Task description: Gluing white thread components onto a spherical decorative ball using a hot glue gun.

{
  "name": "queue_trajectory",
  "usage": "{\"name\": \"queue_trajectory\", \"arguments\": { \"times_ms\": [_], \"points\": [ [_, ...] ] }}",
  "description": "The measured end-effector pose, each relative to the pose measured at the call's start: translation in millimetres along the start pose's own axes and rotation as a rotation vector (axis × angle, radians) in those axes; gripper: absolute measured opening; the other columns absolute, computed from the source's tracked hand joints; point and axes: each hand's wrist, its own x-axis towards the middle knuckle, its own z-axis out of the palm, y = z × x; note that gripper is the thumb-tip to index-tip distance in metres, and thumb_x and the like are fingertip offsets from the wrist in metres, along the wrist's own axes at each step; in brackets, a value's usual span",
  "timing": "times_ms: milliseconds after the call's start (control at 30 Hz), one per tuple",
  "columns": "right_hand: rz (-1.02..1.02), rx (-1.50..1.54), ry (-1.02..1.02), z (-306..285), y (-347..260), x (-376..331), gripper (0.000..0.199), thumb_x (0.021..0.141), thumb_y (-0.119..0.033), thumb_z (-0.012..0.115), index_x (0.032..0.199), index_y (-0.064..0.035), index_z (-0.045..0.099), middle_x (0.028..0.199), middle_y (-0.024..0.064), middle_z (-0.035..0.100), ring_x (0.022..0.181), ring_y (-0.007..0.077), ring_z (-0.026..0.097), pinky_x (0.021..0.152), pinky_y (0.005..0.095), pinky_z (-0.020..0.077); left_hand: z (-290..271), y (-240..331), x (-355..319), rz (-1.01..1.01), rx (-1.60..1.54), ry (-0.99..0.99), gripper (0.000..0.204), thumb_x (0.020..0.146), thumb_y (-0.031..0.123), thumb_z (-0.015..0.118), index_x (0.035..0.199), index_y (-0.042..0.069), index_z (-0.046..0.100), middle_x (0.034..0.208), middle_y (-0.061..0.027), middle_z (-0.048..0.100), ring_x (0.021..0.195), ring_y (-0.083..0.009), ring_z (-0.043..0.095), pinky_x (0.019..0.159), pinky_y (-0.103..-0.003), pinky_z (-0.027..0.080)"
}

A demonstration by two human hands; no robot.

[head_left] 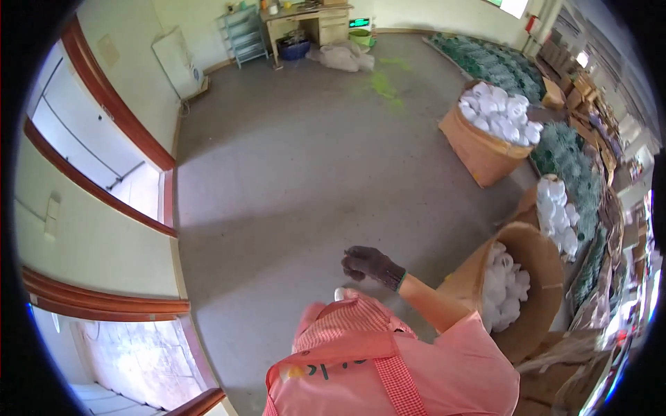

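My right hand (pixel 373 266), in a dark brown knitted glove, hangs in front of my body above the grey floor. Its fingers are loosely curled, and I see nothing in them. It is apart from every object; nearest is a tall, round-mouthed cardboard carton (pixel 463 276) beside my right forearm. Inside that carton lie white, rounded, hollow-looking pieces (pixel 505 288). My left hand is not in view. A pink garment with a red checked apron (pixel 361 313) covers my body, and one white shoe tip (pixel 339 295) shows beyond it.
Another brown carton (pixel 485 156) heaped with white pieces stands ahead on the right. Green bristly bundles (pixel 565 156) lie along that side. Doorways with red-brown frames (pixel 168 161) line the left wall. A desk (pixel 312 21), blue rack (pixel 244 38) and plastic bag (pixel 341 57) are at the far end.
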Motion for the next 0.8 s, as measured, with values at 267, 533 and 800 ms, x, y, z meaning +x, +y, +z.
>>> {"name": "queue_trajectory", "arguments": {
  "times_ms": [267, 533, 800],
  "points": [
    [-0.038, -0.174, -0.164, -27.1, -200.5, 300.9, 0.019, 0.102, -0.026, 0.064, 0.103, -0.0067, 0.065, 0.087, 0.0033, 0.067, 0.075, 0.0111, 0.062, 0.066, 0.0295, 0.0501, -149.8, 40.1, 226.5, -0.212, -0.144, 0.083, 0.024, 0.097, 0.024, 0.058, 0.092, 0.004, 0.069, 0.093, -0.0154, 0.070, 0.090, -0.0344, 0.069, 0.082, -0.046, 0.056],
    [-0.004, -0.178, -0.069, -81.5, -388.9, 572.7, 0.023, 0.100, -0.028, 0.065, 0.094, -0.0058, 0.063, 0.079, 0.0016, 0.061, 0.069, 0.0098, 0.055, 0.063, 0.0289, 0.0455, -394.2, 185.9, 493.5, -0.083, -0.075, 0.075, 0.024, 0.097, 0.024, 0.058, 0.092, 0.003, 0.069, 0.093, -0.0159, 0.070, 0.089, -0.0350, 0.069, 0.082, -0.046, 0.056],
    [-0.033, 0.107, 0.202, -211.0, -477.4, 797.2, 0.018, 0.100, -0.027, 0.068, 0.097, -0.0095, 0.066, 0.084, 0.0033, 0.068, 0.069, 0.0136, 0.063, 0.061, 0.0301, 0.0516, -590.7, 347.9, 764.1, 0.190, -0.030, 0.079, 0.024, 0.097, 0.023, 0.057, 0.091, 0.003, 0.069, 0.092, -0.0165, 0.070, 0.088, -0.0356, 0.069, 0.082, -0.047, 0.056]
  ]
}}
